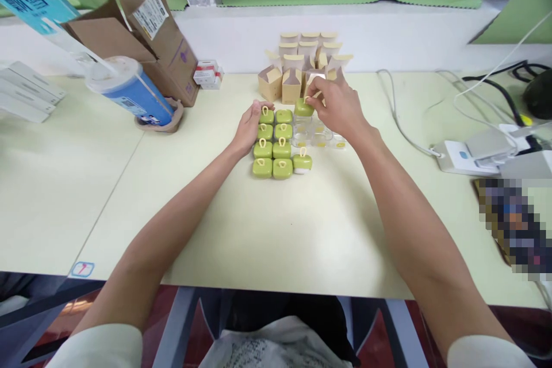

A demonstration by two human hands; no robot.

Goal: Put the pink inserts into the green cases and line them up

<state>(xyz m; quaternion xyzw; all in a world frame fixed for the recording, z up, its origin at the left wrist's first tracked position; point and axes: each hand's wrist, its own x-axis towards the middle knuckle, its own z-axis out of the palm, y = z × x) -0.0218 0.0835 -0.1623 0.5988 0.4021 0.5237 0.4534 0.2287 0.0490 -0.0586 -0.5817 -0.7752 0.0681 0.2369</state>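
My right hand (336, 102) pinches a small green case (303, 107) with a yellow loop, near the top of the clear plastic tray (319, 139). More green cases (282, 150) with yellow loops stand in two columns to its left. One green case with a white lower part (302, 162) stands apart at the near end. My left hand (249, 129) rests along the left side of the columns, fingers stretched towards the far corner and touching the cases. Behind them are several open tan cardboard boxes (292, 86) with raised flaps.
At the left stand a blue cup (140, 98) in a cardboard holder, a large brown carton (172, 52) and a small red-and-white box (209, 73). A white power strip (468, 152) with cables lies at the right. The table's front edge (284, 292) runs before me.
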